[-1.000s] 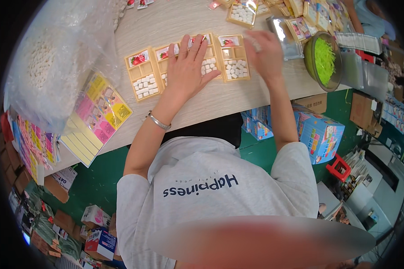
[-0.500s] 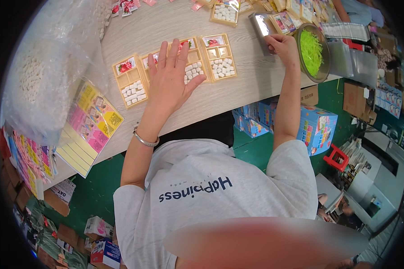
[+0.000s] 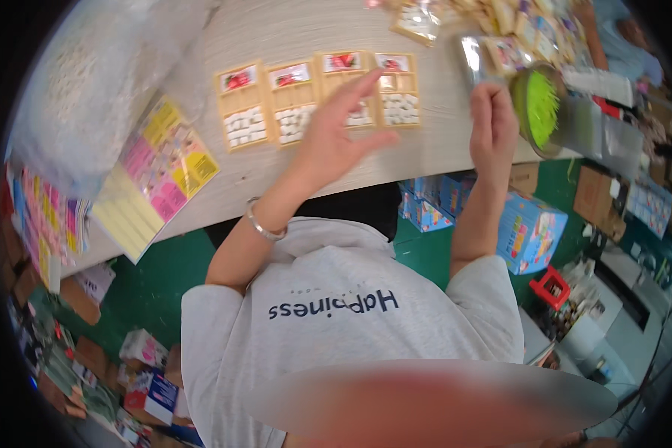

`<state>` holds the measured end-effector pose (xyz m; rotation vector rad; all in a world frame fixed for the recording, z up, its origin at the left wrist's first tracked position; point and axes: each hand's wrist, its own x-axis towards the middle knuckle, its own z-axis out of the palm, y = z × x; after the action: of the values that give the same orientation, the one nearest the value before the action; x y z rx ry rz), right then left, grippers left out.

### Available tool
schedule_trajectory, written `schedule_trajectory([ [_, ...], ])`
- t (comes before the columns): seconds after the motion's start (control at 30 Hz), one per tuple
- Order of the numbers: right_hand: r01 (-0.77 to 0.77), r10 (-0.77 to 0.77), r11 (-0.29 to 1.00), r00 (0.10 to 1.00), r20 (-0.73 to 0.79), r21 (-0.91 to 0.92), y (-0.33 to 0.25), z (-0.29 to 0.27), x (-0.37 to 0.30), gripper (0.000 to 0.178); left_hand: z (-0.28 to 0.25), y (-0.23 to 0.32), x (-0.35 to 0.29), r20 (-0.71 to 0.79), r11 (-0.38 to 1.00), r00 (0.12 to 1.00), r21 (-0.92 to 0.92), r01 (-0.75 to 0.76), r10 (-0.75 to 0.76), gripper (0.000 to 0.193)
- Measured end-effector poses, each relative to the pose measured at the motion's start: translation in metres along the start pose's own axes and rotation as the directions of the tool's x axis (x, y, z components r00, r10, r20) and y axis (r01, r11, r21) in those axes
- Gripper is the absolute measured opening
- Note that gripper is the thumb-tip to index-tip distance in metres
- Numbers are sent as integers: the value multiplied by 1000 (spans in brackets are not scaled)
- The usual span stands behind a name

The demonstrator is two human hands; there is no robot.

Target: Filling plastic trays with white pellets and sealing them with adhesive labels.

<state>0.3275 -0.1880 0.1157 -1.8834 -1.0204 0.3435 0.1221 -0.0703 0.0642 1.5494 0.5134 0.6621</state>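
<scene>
Several cream compartment trays stand in a row on the table. The leftmost tray (image 3: 240,93) and the rightmost tray (image 3: 397,78) each hold a sachet with a red picture at the far end and small white marshmallow-like pieces at the near end. My left hand (image 3: 328,138) hovers over the middle trays, fingers and thumb apart, holding nothing, and partly hides the third tray (image 3: 342,63). On the right, my right hand (image 3: 493,123) is closed and smeared by motion. What it holds, if anything, is hidden. A shiny silver container (image 3: 472,56) lies just beyond it.
A clear bag (image 3: 67,112) of white pieces stands at the left beside a yellow and pink printed sheet (image 3: 164,175). A bowl (image 3: 526,123) with green shreds (image 3: 541,108) sits at the right. Filled packs (image 3: 545,37) pile up behind it, near another person's arm (image 3: 593,45).
My left hand has shifted right along the row, baring more of the second tray. My right hand has drawn back from the silver container and closed. The whole view has shifted.
</scene>
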Motion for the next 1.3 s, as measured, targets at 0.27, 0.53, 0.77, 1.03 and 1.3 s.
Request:
schedule_trajectory([
  [0.27,-508,136,692,789,599,513,-36,134,-48,16,-81,-6,-53,-236,911,894,-261,318,-380,28],
  [0.53,42,44,974,928,370,-221,-45,227,-29,29,-138,-54,-36,-600,729,793,495,474,-108,29],
  [0.77,112,-90,934,993,81,-338,-34,123,-18,22,-132,-61,-28,-615,348,788,747,566,38,41],
  [1.03,-64,-67,742,983,-169,-668,119,-45,57,19,-99,-67,-28,-40,233,998,972,28,49,66],
  [1.3,-382,396,911,915,76,-154,129,-56,70,22,-96,-48,-29,-57,291,998,955,52,11,65],
])
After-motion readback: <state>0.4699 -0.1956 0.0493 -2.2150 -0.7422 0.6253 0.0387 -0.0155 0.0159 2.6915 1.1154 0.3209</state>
